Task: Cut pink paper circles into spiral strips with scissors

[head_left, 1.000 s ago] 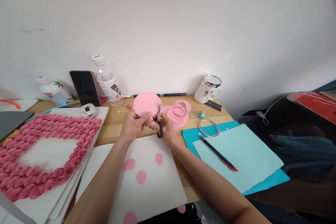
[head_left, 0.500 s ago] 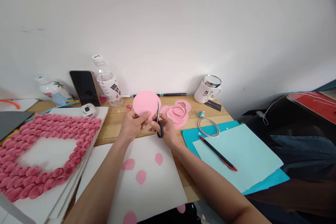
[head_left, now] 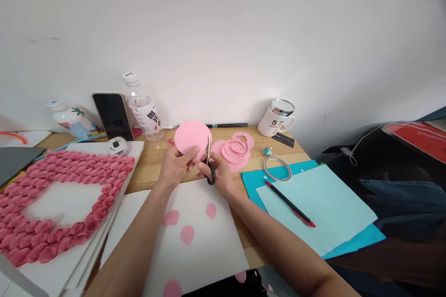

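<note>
A pink paper disc is pinched at its lower edge by my left hand, thumb on the front. My right hand grips black-handled scissors, whose blades point upward along the disc's right edge. Just right of the scissors, a pile of pink paper spirals lies on the wooden table. Below my wrists rests a white board with several pink petal-shaped spots on it.
Rolled pink paper flowers frame a white panel at left. Behind stand a phone, a water bottle and another bottle. To the right are a mug, a tape ring, blue sheets and a black-red pen.
The disc and the scissors have shifted slightly left. The scissor blades look closer together now. Both hands keep their holds.
</note>
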Demonstrator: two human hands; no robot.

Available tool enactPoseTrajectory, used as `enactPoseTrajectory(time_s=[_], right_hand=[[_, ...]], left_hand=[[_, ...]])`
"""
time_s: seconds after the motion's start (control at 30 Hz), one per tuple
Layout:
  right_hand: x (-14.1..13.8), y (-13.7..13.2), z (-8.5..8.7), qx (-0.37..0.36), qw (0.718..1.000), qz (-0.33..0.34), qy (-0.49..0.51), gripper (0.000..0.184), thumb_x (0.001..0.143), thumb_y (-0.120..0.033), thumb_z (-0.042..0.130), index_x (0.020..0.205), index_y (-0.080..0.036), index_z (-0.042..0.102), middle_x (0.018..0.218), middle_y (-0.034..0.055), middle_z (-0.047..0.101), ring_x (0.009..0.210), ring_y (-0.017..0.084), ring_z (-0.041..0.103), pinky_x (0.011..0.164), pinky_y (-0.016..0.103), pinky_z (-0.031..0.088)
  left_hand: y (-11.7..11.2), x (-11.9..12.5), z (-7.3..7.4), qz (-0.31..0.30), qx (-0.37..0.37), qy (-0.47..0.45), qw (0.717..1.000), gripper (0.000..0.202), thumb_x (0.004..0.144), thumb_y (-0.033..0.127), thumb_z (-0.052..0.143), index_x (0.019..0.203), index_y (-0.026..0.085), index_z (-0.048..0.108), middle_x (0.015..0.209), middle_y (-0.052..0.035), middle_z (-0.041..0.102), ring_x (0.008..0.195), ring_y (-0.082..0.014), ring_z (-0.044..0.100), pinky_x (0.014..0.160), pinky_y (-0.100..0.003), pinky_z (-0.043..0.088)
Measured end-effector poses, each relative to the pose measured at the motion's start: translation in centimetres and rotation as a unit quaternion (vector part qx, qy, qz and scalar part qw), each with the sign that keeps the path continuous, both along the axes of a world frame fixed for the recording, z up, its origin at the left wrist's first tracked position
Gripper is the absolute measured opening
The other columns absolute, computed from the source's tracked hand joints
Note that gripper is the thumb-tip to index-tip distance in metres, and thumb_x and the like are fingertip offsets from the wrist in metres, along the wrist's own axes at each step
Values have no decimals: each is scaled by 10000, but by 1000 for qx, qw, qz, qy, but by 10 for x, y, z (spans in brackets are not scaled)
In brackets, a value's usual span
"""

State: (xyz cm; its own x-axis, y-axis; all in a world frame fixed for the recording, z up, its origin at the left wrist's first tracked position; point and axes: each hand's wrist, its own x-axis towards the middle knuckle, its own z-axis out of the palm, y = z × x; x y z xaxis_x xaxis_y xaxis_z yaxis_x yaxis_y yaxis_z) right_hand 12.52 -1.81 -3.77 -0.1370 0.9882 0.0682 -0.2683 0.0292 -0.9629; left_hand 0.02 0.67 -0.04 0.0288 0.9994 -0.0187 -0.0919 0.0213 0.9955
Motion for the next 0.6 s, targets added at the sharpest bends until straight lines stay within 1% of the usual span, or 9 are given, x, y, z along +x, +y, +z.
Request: enactPoseTrajectory(time_s=[0.1,0.17,0.27,0.5,0.6], right_hand=[[2,1,4,26,1000,-14,-7,339,635,-409,713,800,-198,504,607,-52,464,514,79,427,492,216,364],[3,2,5,48,998,-26,-21,341,631,-408,719,777,-195,496,647,-42,466,550,81,405,497,210,334],[4,4,6,68,997,-32,-30,345,640,-417,715,749,-190,479,687,-29,461,587,88,388,493,206,297],[4,4,5,59,997,-23,-32,363,640,-445,709,783,-194,491,697,-25,463,587,93,366,492,212,276],[5,4,5,51,998,-25,-39,354,640,-433,709,783,-195,490,667,-35,451,562,86,346,488,210,266]], left_hand=[[-1,0,1,-11,-4,14,1000,295,644,268,662,451,153,471,361,52,434,313,-39,345,339,-202,257],[-2,0,3,-27,-5,17,999,300,648,263,662,445,151,472,344,54,420,314,-36,341,346,-199,248],[-3,0,5,-31,-11,34,999,295,660,270,658,456,146,485,332,54,417,311,-31,323,353,-198,235],[-3,-1,5,-26,-13,30,999,303,647,276,668,455,148,471,334,53,419,314,-30,325,360,-197,239],[-3,-1,5,-23,-12,20,999,305,648,269,660,449,150,461,341,52,420,314,-31,328,358,-196,241]])
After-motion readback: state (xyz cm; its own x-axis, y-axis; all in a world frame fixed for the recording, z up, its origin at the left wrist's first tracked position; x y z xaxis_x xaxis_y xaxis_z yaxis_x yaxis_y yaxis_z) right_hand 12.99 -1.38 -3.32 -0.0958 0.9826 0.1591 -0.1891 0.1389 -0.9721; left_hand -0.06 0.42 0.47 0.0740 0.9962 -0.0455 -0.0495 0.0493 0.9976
